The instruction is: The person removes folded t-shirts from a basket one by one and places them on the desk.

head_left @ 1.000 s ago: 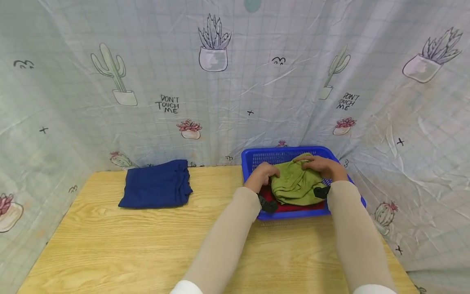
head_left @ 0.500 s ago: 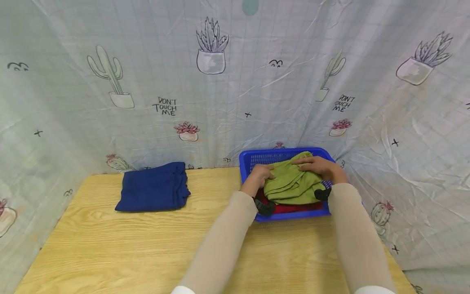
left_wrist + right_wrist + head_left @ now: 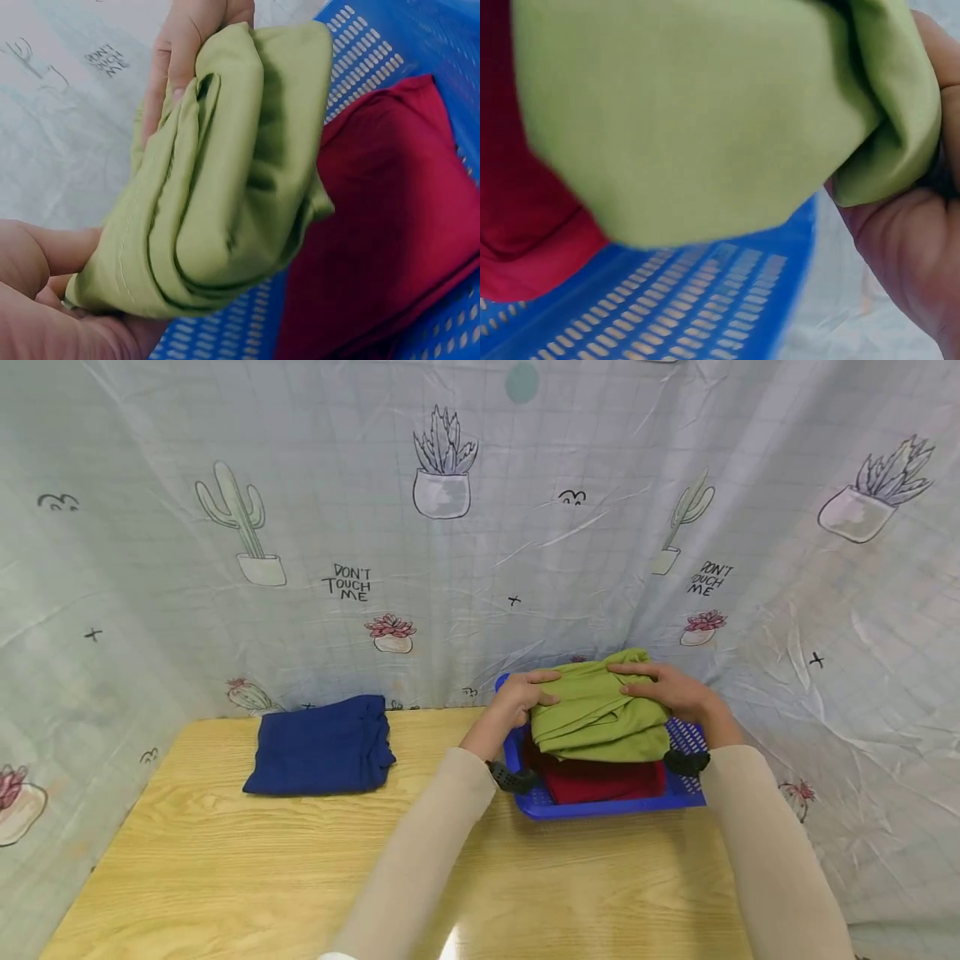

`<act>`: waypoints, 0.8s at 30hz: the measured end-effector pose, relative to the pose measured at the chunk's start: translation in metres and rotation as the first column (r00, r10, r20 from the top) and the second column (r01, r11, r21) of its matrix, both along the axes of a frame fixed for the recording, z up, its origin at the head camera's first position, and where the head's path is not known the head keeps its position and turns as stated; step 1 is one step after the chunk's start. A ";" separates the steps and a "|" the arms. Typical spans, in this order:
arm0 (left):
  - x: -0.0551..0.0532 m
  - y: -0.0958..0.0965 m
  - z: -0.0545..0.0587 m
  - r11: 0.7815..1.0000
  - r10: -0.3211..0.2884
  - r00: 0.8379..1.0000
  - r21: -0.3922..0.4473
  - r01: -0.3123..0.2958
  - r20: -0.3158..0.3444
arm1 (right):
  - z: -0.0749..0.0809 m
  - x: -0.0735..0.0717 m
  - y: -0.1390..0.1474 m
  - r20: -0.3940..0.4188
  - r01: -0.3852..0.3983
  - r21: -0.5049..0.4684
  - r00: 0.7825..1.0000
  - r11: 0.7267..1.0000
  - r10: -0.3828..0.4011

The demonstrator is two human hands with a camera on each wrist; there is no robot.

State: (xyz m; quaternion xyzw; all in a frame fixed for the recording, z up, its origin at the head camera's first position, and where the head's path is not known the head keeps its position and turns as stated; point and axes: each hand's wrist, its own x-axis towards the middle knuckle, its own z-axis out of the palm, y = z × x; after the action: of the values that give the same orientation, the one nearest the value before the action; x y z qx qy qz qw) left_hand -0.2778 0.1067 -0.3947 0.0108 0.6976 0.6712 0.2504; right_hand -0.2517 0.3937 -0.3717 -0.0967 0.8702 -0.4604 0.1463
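Note:
A folded green cloth (image 3: 600, 714) hangs above the blue plastic basket (image 3: 600, 810), held from both sides. My left hand (image 3: 521, 697) grips its left end; in the left wrist view the thumb and fingers of that hand (image 3: 60, 292) pinch the layered folds. At the other end my right hand (image 3: 667, 689) grips it, fingers spread over the top, and the right wrist view shows the palm (image 3: 907, 247) under a fold. Beneath the green cloth, a folded red cloth (image 3: 603, 781) lies inside the basket, partly covered in the head view.
A folded dark blue cloth (image 3: 318, 747) lies at the back left of the wooden table (image 3: 262, 877). Behind the table hangs a pale curtain (image 3: 480, 552) printed with potted plants, close to the basket's far side.
The green cloth has risen out of the basket in both hands, uncovering more of the red cloth. The dark blue cloth has stayed in place.

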 end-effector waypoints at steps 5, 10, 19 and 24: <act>-0.001 -0.017 0.014 0.995 -0.046 0.999 0.093 0.044 0.019 | 0.014 0.004 -0.009 -0.059 0.001 0.002 0.998 1.000 -0.001; 0.001 -0.030 0.021 0.993 -0.068 0.998 0.092 0.069 -0.007 | 0.026 0.009 -0.019 -0.090 0.010 -0.001 0.996 1.000 -0.011; 0.005 -0.064 0.020 0.986 -0.136 0.983 0.080 0.147 -0.122 | 0.036 0.015 -0.048 -0.172 0.016 0.040 0.985 0.999 -0.009; 0.012 -0.085 0.021 0.985 -0.153 0.973 0.058 0.165 -0.173 | 0.036 0.018 -0.064 -0.199 -0.007 0.035 0.980 0.999 0.014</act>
State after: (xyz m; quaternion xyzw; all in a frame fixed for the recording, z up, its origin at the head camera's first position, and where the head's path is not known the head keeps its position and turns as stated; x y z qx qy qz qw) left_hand -0.2662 0.0217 -0.3738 0.1321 0.6884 0.6705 0.2432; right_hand -0.2339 0.3298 -0.3355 -0.1444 0.8877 -0.4326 0.0626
